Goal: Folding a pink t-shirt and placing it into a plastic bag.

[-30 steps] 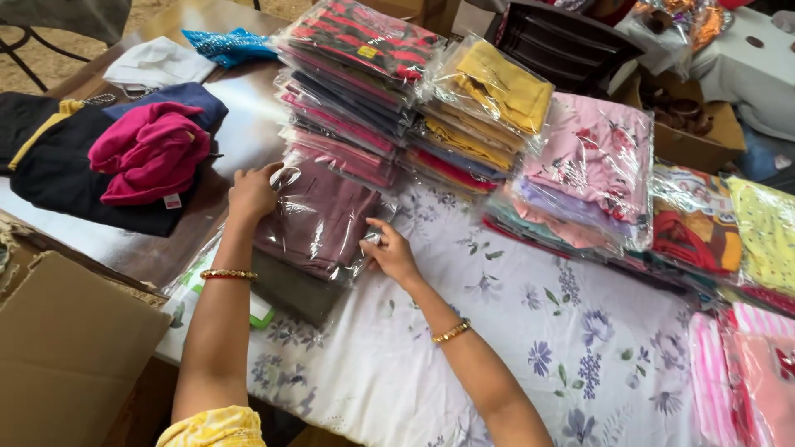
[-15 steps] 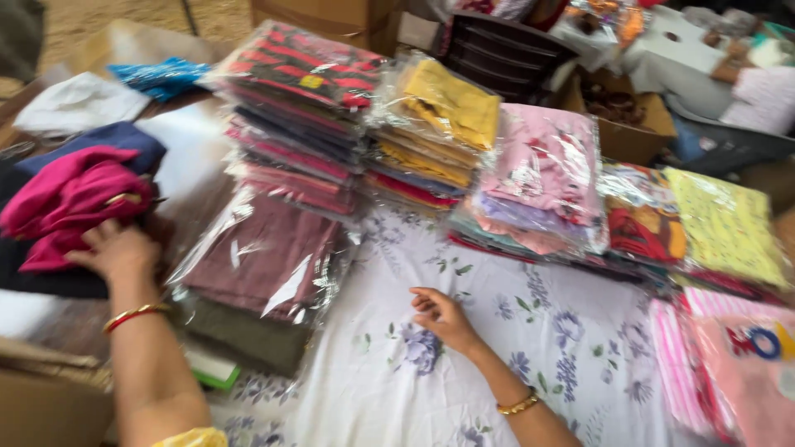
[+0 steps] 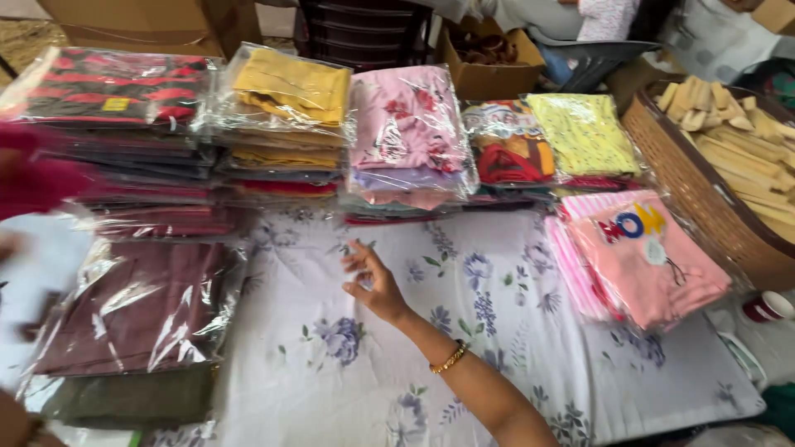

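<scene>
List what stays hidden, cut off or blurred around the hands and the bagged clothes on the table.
- Left hand: head view, only a motion-blurred trace at the left edge; its grip cannot be told.
- Right hand: open over the floral cloth; contact unclear.
- Maroon packet: plastic glare hides the garment's details.
- Olive packet: mostly covered by the maroon packet.
- Wicker basket: cut off by the right edge.

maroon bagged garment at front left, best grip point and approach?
Take the maroon bagged garment by its right edge, coming from the bare floral cloth where the right hand hovers open. It lies flat on a darker folded piece, so fingers could probably slide under that edge, thumb on top. The loose, glossy plastic may slip, so pinch the folded fabric through it, not the film alone.
</scene>
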